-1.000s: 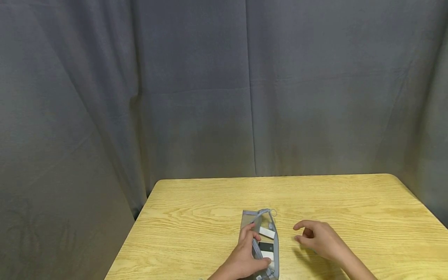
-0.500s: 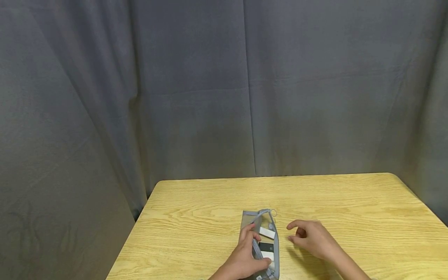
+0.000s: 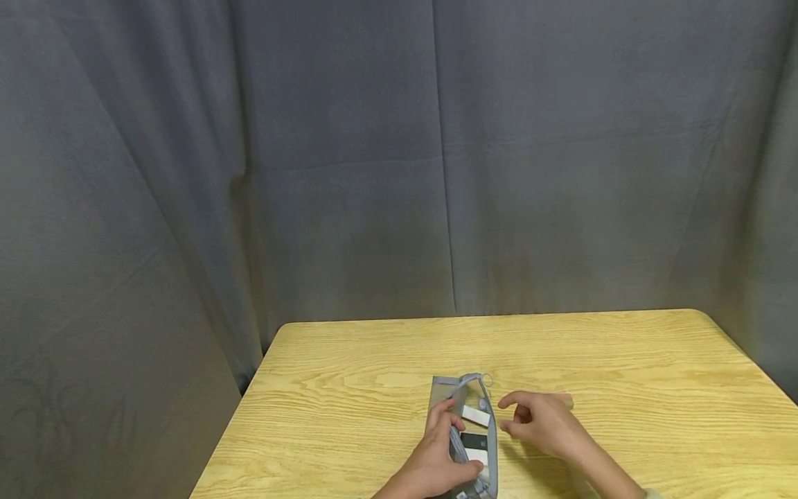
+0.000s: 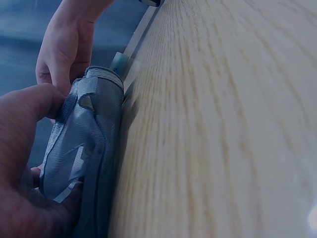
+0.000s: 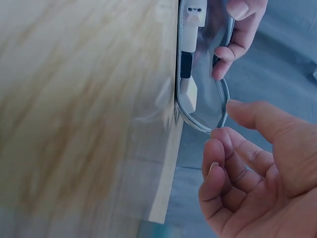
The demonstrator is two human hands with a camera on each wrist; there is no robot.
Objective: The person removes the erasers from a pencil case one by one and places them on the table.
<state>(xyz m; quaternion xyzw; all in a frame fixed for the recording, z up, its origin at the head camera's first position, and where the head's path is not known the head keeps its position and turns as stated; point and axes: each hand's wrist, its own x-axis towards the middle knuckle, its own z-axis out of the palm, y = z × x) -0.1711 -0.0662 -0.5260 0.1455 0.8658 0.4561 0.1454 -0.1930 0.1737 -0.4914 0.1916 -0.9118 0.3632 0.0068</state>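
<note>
A grey mesh pencil case [image 3: 493, 450] lies unzipped on the table, its mouth spread. Inside show a white block like an eraser [image 3: 476, 415], a black-and-white one [image 3: 474, 441] and, in the right wrist view, a white piece with a small face print [image 5: 194, 14]. My left hand [image 3: 433, 454] grips the case's near part, thumb on one edge and fingers on the other. Just right of the case, my right hand [image 3: 542, 423] hovers with bent fingers and a gap between thumb and forefinger. Nothing shows in it. In the right wrist view, that hand [image 5: 262, 168] is close to the case's end.
A small teal object [image 4: 119, 62] lies on the table past the case in the left wrist view. Behind the right hand, a small pinkish end [image 3: 566, 400] peeks out, mostly hidden. The wooden table [image 3: 349, 360] ends at a grey curtain [image 3: 349, 173].
My right hand has moved left towards the pencil case, uncovering a small pinkish end behind it. The left hand and the case have stayed in place.
</note>
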